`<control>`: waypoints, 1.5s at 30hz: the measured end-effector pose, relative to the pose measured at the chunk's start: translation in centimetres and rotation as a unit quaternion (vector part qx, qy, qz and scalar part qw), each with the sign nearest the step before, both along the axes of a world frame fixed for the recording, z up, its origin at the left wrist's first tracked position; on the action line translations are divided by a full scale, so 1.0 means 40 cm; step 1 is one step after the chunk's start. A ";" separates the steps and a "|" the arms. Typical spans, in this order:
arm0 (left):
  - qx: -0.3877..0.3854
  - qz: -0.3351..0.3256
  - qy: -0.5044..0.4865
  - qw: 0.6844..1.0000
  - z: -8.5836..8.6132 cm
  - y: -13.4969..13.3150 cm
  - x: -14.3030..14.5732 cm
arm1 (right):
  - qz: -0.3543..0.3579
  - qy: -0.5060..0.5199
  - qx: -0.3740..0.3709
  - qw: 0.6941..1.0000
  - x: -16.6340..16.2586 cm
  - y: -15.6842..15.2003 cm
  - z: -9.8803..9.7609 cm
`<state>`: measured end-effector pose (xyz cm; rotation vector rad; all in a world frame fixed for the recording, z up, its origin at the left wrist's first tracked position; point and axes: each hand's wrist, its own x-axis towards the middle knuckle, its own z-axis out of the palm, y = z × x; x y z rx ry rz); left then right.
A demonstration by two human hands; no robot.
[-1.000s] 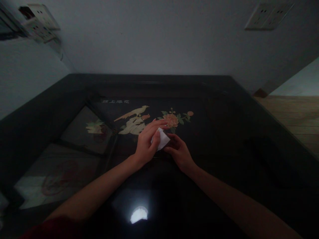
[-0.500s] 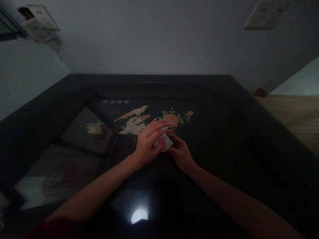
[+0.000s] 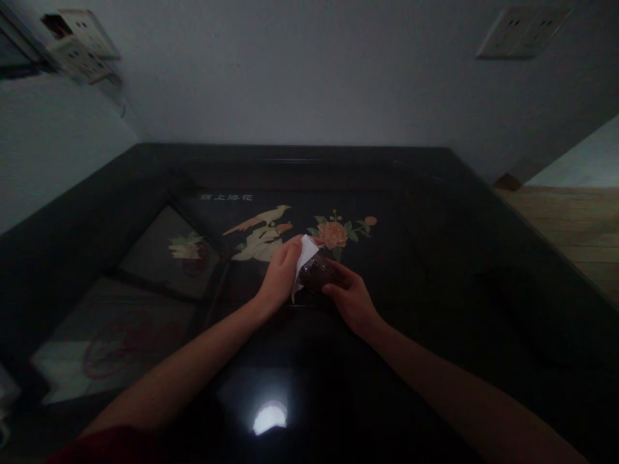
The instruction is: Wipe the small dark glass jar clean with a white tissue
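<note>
A small dark reddish object (image 3: 316, 274), rounded and faintly glossy, sat just right of the frame's centre, held above the table and not resting on it. What it was could not be made out in the dim light. A white sheet (image 3: 303, 252) stood against its left side, touching it and rising to a point above it.

The right hand (image 3: 353, 299) was closed around the object from below and from the right, with the fingers curled over its side. The left hand (image 3: 280, 274) was pinched shut on the sheet, thumb and fingertips meeting at its upper edge. The two hands were together, almost touching.

The object looked light enough for one hand. Its smooth curve seemed likely to slip, so a wrap around its sides appeared safer than a fingertip pinch. The sheet looked thin and limp. It would probably crease or tear if pulled hard, and it seemed best taken by an edge or a corner.

Beneath the hands lay a black lacquered table (image 3: 435, 258). A pale bird inlay (image 3: 261, 222) showed just above the left hand and an orange flower inlay (image 3: 333, 232) just above the object. A bright reflection (image 3: 269, 417) shone on the table at lower centre. A red sleeve (image 3: 97, 448) edged the lower left corner. Wall sockets (image 3: 522, 29) showed at upper right, and a wooden floor (image 3: 575, 225) at the right edge.
</note>
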<state>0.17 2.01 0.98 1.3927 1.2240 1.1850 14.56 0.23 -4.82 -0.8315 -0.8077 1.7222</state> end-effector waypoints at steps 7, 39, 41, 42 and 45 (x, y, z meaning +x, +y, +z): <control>0.382 -0.038 0.300 0.873 -0.011 -0.025 -0.001 | -0.011 -0.029 0.048 0.998 0.000 0.005 -0.008; 0.320 -0.022 0.250 0.914 0.016 -0.033 -0.008 | 0.037 0.015 0.022 0.999 -0.003 -0.003 0.002; 0.384 -0.046 0.294 0.874 0.003 -0.030 -0.011 | 0.037 0.007 0.029 0.999 -0.003 -0.002 0.004; 0.402 -0.053 0.298 0.864 -0.004 -0.029 -0.012 | 0.036 0.003 0.034 0.999 -0.003 -0.001 0.004; 0.387 -0.029 0.250 0.887 -0.018 -0.025 -0.011 | 0.029 -0.001 0.035 0.999 -0.004 0.001 0.004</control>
